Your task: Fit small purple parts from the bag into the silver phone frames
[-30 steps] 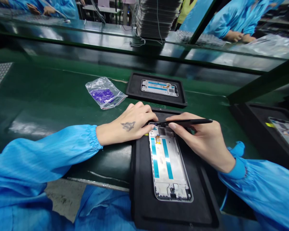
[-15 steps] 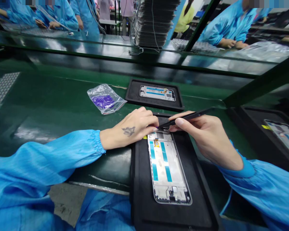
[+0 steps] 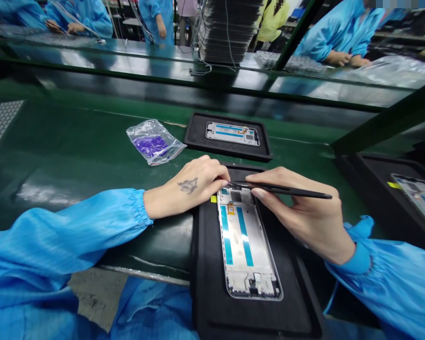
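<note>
A silver phone frame [image 3: 246,245] with blue strips lies in a black tray [image 3: 212,302] at the near edge of the green bench. My left hand [image 3: 194,184] rests at the frame's top left corner, fingers curled and pressed together at its top edge; what they pinch is hidden. My right hand [image 3: 304,212] grips black tweezers [image 3: 283,190], held nearly level, with the tip at the frame's top edge beside my left fingertips.
A second black tray with a phone frame [image 3: 232,133] lies behind, a clear bag of purple parts [image 3: 154,143] to its left. Another tray [image 3: 403,193] sits at the right. A stack of trays [image 3: 228,30] and other people in blue coats stand beyond the far rail.
My right hand has lowered the tweezers' rear end from tilted up to nearly level, the tip staying at the frame's top edge. My left hand has hardly moved.
</note>
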The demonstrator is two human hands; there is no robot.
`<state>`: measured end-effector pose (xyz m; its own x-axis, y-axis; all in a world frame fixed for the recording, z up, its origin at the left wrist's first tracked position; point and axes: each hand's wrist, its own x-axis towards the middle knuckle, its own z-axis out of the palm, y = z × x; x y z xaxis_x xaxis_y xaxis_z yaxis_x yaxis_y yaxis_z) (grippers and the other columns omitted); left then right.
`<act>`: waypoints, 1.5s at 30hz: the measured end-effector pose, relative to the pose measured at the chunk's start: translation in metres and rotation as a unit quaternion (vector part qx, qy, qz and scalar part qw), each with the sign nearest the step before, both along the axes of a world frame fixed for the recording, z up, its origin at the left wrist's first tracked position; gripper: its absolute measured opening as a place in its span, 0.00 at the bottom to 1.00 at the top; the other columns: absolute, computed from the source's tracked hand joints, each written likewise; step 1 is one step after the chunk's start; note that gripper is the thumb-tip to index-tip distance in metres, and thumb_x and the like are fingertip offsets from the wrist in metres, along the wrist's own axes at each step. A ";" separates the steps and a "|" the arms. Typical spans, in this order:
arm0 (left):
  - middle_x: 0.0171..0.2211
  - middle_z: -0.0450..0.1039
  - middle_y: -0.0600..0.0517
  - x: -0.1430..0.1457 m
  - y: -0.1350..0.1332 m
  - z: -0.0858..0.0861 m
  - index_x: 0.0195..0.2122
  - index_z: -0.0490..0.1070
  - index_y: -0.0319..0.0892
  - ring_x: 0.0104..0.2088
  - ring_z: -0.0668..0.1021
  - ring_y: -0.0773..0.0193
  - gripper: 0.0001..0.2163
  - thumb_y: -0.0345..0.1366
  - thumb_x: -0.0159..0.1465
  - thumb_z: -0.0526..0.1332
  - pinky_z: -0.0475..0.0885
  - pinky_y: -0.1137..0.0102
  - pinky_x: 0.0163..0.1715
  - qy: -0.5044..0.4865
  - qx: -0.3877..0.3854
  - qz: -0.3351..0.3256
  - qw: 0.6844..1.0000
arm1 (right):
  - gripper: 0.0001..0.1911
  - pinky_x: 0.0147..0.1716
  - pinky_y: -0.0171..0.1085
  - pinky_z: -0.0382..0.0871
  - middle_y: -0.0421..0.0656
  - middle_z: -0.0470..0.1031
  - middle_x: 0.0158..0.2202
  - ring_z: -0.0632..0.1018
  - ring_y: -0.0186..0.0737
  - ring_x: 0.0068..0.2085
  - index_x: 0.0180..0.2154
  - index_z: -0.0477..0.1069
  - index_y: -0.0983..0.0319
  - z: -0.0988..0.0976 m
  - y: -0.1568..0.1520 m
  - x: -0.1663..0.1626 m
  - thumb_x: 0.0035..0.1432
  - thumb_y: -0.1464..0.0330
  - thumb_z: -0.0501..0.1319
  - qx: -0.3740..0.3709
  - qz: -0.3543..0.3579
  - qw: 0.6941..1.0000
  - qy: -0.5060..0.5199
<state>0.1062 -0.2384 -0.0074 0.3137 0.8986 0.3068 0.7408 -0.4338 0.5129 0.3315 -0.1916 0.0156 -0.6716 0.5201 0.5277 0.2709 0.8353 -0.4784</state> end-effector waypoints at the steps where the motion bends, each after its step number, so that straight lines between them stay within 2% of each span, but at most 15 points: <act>1: 0.39 0.79 0.50 0.000 0.000 0.000 0.40 0.76 0.40 0.40 0.75 0.60 0.07 0.32 0.71 0.58 0.68 0.65 0.42 0.009 0.005 -0.003 1.000 | 0.10 0.38 0.43 0.77 0.42 0.82 0.40 0.82 0.45 0.39 0.45 0.79 0.53 0.000 0.000 0.000 0.63 0.69 0.65 0.000 -0.002 1.000 -0.002; 8: 0.37 0.78 0.51 0.001 0.000 -0.001 0.38 0.75 0.41 0.39 0.74 0.60 0.09 0.32 0.71 0.56 0.68 0.64 0.41 0.036 0.024 -0.015 0.999 | 0.09 0.38 0.41 0.76 0.42 0.82 0.39 0.82 0.42 0.38 0.45 0.78 0.54 0.000 0.001 -0.003 0.64 0.70 0.64 0.007 0.001 1.000 -0.012; 16: 0.37 0.78 0.50 0.001 -0.001 -0.001 0.38 0.75 0.40 0.38 0.74 0.59 0.08 0.32 0.71 0.57 0.68 0.64 0.42 0.052 0.031 -0.023 0.998 | 0.08 0.39 0.43 0.77 0.40 0.82 0.38 0.82 0.44 0.38 0.44 0.79 0.50 -0.001 0.002 -0.002 0.64 0.68 0.64 -0.023 0.000 1.000 -0.009; 22: 0.46 0.79 0.48 -0.003 0.000 -0.004 0.50 0.75 0.40 0.45 0.75 0.58 0.10 0.34 0.72 0.57 0.69 0.63 0.47 0.030 0.027 -0.004 0.999 | 0.07 0.38 0.42 0.77 0.41 0.82 0.38 0.82 0.44 0.38 0.43 0.79 0.53 -0.005 0.010 0.003 0.63 0.68 0.65 -0.038 0.012 0.999 -0.015; 25: 0.45 0.78 0.48 -0.005 0.001 -0.004 0.50 0.76 0.40 0.46 0.74 0.58 0.10 0.34 0.72 0.58 0.68 0.63 0.49 0.040 0.016 -0.008 0.999 | 0.07 0.39 0.42 0.77 0.41 0.83 0.38 0.83 0.44 0.39 0.43 0.79 0.54 -0.009 0.014 0.004 0.63 0.69 0.65 -0.038 0.038 0.998 -0.021; 34: 0.45 0.76 0.48 -0.003 0.002 -0.002 0.49 0.77 0.42 0.46 0.72 0.55 0.10 0.35 0.72 0.58 0.65 0.60 0.49 0.059 -0.020 -0.018 0.998 | 0.12 0.40 0.43 0.77 0.43 0.82 0.40 0.81 0.44 0.39 0.46 0.76 0.55 -0.016 0.018 0.002 0.62 0.75 0.65 0.033 0.093 0.995 -0.023; 41: 0.44 0.75 0.49 -0.003 0.003 -0.002 0.47 0.76 0.42 0.45 0.72 0.56 0.09 0.36 0.72 0.57 0.65 0.60 0.49 0.056 -0.025 -0.024 0.998 | 0.12 0.38 0.41 0.77 0.51 0.80 0.39 0.81 0.45 0.39 0.48 0.74 0.65 -0.015 0.012 0.002 0.62 0.76 0.65 0.145 0.097 0.982 -0.066; 45: 0.43 0.76 0.50 -0.001 0.005 0.001 0.45 0.75 0.42 0.44 0.72 0.57 0.07 0.33 0.70 0.58 0.66 0.62 0.48 0.052 -0.035 -0.026 0.998 | 0.13 0.37 0.40 0.77 0.51 0.79 0.39 0.80 0.44 0.39 0.48 0.73 0.67 -0.014 0.012 0.003 0.61 0.76 0.65 0.193 0.120 0.970 -0.085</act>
